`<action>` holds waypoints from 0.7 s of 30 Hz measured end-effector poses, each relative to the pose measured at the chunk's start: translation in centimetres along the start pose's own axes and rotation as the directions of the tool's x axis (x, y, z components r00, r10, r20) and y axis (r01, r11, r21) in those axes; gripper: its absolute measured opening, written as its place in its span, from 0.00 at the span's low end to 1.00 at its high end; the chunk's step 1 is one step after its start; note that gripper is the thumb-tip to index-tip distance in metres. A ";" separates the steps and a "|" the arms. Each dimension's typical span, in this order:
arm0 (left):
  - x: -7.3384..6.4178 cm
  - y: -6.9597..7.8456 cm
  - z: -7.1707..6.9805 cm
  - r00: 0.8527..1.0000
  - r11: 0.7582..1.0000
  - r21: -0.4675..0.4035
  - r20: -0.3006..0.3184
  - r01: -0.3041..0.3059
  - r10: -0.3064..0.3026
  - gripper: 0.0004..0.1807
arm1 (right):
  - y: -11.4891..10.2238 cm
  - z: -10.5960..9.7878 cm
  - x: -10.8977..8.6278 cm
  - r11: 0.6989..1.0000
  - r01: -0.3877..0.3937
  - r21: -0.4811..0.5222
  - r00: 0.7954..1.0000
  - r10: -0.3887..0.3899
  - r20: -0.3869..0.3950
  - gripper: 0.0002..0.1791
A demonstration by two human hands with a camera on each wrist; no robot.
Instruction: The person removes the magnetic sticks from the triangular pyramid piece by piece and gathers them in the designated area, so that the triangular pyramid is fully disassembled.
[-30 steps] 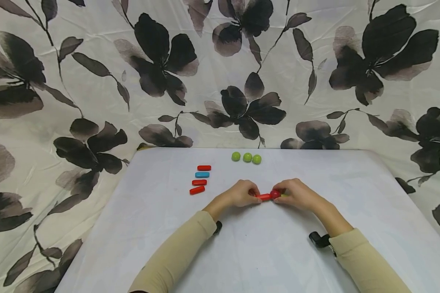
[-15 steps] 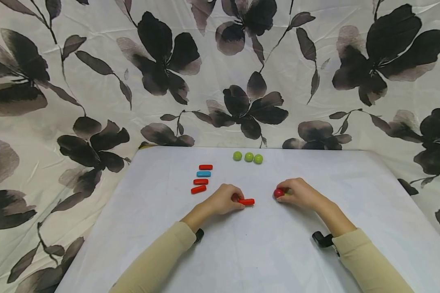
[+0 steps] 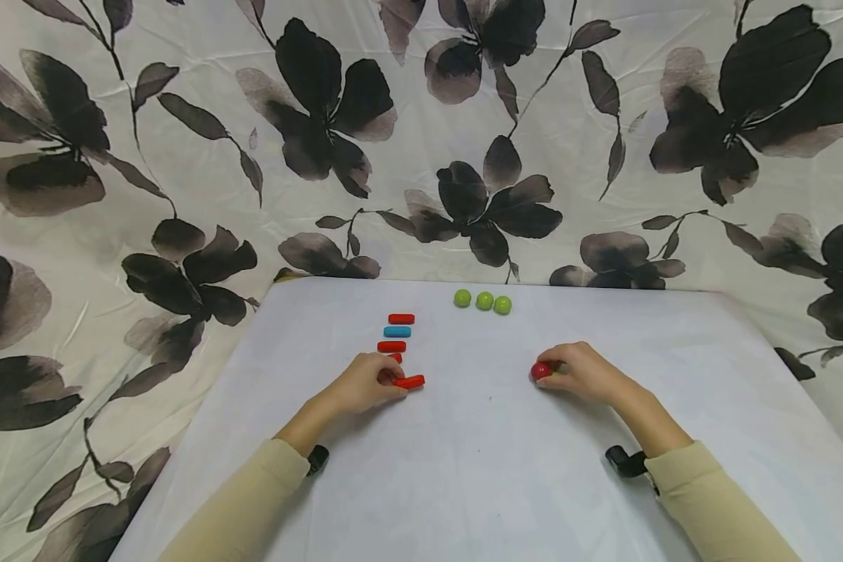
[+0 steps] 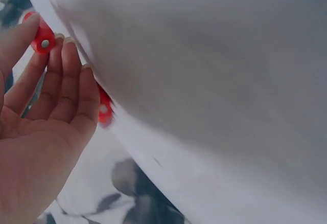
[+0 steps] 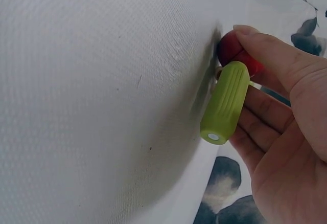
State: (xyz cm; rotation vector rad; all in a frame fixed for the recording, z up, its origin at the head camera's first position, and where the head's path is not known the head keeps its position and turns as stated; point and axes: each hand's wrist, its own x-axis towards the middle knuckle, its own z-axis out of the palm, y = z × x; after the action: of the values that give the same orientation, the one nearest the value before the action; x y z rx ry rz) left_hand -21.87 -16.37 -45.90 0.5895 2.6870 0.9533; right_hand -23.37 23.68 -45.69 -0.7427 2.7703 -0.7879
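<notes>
My left hand (image 3: 361, 382) pinches a red magnetic rod (image 3: 410, 382) between thumb and fingertips, just in front of the rods at the left. In the left wrist view a pale round magnet shows in the end of this red rod (image 4: 45, 43). On the right, my right hand (image 3: 583, 375) holds a red ball (image 3: 540, 371) by thumb and fingers. The right wrist view shows a ribbed green rod (image 5: 225, 104) joined to the red ball (image 5: 231, 50), its free end pointing back toward the palm.
A column of rods lies at the left: a red rod (image 3: 401, 318), a blue rod (image 3: 396, 332), another red rod (image 3: 391, 346), and one partly hidden behind the left hand. Three green balls (image 3: 485, 301) sit near the back edge of the white table (image 3: 478, 468). Floral cloth hangs behind.
The red rod has come away from the red ball, carried left by my left hand to the column of rods. My right hand has stayed nearly still with the ball.
</notes>
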 end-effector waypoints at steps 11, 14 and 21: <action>-0.3 -2.5 -1.6 0.998 0.999 0.005 -0.055 0.041 -0.040 0.11 | 0.2 0.0 0.1 1.000 -0.028 0.007 1.000 0.028 0.015 0.20; -0.3 -2.6 -1.9 0.997 0.998 0.025 -0.056 0.050 -0.048 0.12 | 0.2 0.0 0.0 0.999 -0.037 0.011 0.999 0.037 0.021 0.20; 0.0 -3.3 -2.5 0.997 0.998 0.033 -0.047 0.056 -0.054 0.10 | 0.3 -0.1 0.0 0.999 -0.037 0.005 0.999 0.037 0.017 0.20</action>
State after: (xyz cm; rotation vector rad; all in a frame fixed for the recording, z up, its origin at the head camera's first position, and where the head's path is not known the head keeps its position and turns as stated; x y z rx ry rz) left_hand -23.66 -20.13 -46.13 0.5037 2.7497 0.9194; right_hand -23.50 23.90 -45.75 -0.6923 2.7568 -0.7784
